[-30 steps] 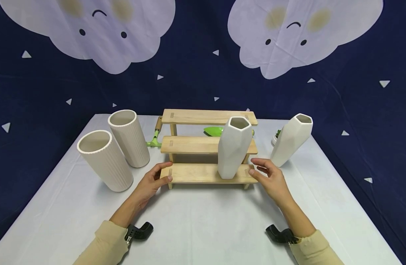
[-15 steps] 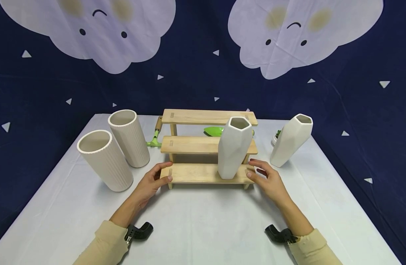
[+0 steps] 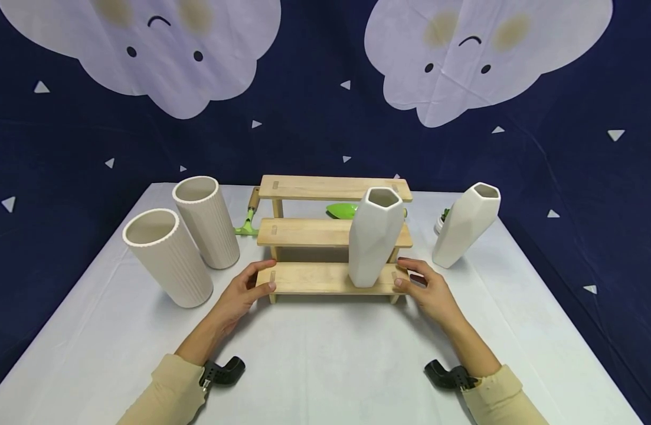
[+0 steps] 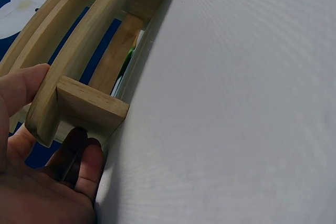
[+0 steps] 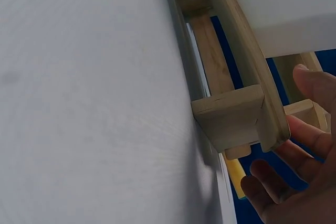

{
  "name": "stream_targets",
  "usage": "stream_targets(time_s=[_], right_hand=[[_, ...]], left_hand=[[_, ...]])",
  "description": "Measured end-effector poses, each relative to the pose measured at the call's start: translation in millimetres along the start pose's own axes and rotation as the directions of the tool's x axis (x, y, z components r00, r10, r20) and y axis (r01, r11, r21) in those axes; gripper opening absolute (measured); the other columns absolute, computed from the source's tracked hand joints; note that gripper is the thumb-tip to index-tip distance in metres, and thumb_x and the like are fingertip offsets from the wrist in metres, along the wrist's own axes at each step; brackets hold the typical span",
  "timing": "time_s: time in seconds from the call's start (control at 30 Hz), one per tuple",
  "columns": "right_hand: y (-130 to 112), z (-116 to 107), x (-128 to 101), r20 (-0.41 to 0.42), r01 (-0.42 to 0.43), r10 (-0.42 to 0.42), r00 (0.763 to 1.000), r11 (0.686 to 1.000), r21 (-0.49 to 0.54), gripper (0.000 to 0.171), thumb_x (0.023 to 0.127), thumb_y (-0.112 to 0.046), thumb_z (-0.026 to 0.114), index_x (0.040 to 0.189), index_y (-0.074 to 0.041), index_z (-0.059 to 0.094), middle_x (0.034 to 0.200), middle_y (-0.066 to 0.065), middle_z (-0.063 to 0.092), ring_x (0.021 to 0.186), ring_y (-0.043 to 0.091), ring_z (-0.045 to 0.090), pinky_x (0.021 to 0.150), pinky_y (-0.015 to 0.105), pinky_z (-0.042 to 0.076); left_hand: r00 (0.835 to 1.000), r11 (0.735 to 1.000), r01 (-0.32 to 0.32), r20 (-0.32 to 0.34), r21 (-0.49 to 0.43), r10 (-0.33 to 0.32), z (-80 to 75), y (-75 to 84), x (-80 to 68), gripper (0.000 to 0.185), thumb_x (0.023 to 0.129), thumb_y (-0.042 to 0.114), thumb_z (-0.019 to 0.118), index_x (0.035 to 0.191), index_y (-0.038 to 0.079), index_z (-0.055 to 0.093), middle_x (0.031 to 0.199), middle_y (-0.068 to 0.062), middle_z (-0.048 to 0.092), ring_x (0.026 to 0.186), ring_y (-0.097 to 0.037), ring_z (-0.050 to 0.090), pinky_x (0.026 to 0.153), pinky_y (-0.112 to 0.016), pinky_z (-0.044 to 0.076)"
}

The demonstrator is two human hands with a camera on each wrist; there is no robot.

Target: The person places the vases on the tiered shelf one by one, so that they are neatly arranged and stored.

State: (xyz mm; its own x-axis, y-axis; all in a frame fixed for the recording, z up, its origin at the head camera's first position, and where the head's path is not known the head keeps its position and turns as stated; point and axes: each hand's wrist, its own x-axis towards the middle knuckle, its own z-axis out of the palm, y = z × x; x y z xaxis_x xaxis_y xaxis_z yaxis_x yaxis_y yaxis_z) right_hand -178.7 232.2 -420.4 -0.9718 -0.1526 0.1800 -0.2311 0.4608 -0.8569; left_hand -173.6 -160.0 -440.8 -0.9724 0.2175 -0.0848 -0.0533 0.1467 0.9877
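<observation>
Your left fingers (image 3: pixel 258 267) curl round the left end of the rack (image 3: pixel 325 278)'s lowest step, thumb on top. Your right hand (image 3: pixel 428 289) cups the right end, fingers loosely bent and slightly spread, thumb at the edge. The rack stands mid-table (image 3: pixel 325 360), a vase (image 3: pixel 373 236) upright on that step.

Both forearms are extended forward above the table's near half. The left hand (image 3: pixel 244 293) is held with thumb and fingers curled. The right hand (image 3: pixel 430 289) is likewise cupped, fingers apart.
</observation>
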Motion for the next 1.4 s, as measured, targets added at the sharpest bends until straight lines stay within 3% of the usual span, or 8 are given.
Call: stream_targets(time_s=[0.1,0.3,0.53,0.7,0.93,1.4], right_hand=[[1.8,0.5,0.5,-0.002,0.019,-0.019,1.0,1.0,-0.011,0.043,0.086,-0.02,0.068,0.125,-0.007,0.057,0.131,0.011,0.056,0.111,-0.009,0.046,0.102,0.044,0.039],[5.7,1.6,1.9,-0.001,0.028,-0.028,1.0,0.999,-0.018,0.044,0.086,-0.019,0.069,0.126,-0.006,0.057,0.132,0.012,0.054,0.111,-0.006,0.047,0.1,0.042,0.041],[8.5,2.5,3.3,0.012,0.005,-0.004,1.0,0.999,-0.035,0.046,0.087,-0.02,0.068,0.128,-0.006,0.055,0.134,0.012,0.053,0.118,0.008,0.048,0.099,0.04,0.042],[9.1,3.0,3.2,0.012,0.009,-0.008,1.0,0.999,-0.036,0.045,0.087,-0.019,0.067,0.129,-0.006,0.055,0.134,0.013,0.053,0.118,0.021,0.049,0.097,0.038,0.043],[8.8,4.6,1.6,0.017,-0.005,0.006,1.0,1.0,-0.027,0.047,0.088,-0.018,0.067,0.131,-0.007,0.053,0.135,0.013,0.051,0.115,0.025,0.052,0.091,0.024,0.044],[7.9,5.8,0.6,0.016,-0.012,0.012,1.0,1.0,-0.023,0.048,0.087,-0.017,0.067,0.132,-0.008,0.052,0.138,0.014,0.049,0.114,0.03,0.054,0.089,0.024,0.044]], left_hand=[[1.0,1.0,0.005,0.0,0.003,-0.005,0.3,0.0,-0.2,0.056,0.087,0.022,0.067,0.138,0.017,0.044,0.145,-0.008,0.034,0.128,-0.023,0.034,0.108,-0.04,0.025],[1.0,1.0,0.011,-0.007,0.012,-0.01,0.1,0.6,-0.5,0.056,0.086,0.023,0.068,0.137,0.018,0.044,0.141,-0.007,0.038,0.121,-0.02,0.037,0.1,-0.029,0.031],[1.0,1.0,-0.009,0.004,0.011,0.008,-0.4,1.1,-0.2,0.056,0.087,0.021,0.067,0.138,0.015,0.044,0.143,-0.009,0.037,0.121,-0.019,0.037,0.093,-0.015,0.034],[1.0,1.0,-0.01,0.006,0.016,0.01,0.1,1.6,-0.2,0.055,0.087,0.021,0.066,0.138,0.015,0.044,0.142,-0.01,0.037,0.12,-0.022,0.038,0.095,-0.019,0.034],[1.0,1.0,0.003,0.004,0.014,-0.003,0.9,1.6,-0.9,0.055,0.088,0.021,0.066,0.138,0.015,0.044,0.142,-0.01,0.037,0.12,-0.021,0.038,0.095,-0.019,0.034],[1.0,1.0,-0.026,-0.004,0.01,0.026,0.9,1.5,-1.5,0.054,0.087,0.017,0.066,0.137,0.011,0.045,0.133,-0.013,0.042,0.107,-0.014,0.045,0.086,-0.018,0.04]])
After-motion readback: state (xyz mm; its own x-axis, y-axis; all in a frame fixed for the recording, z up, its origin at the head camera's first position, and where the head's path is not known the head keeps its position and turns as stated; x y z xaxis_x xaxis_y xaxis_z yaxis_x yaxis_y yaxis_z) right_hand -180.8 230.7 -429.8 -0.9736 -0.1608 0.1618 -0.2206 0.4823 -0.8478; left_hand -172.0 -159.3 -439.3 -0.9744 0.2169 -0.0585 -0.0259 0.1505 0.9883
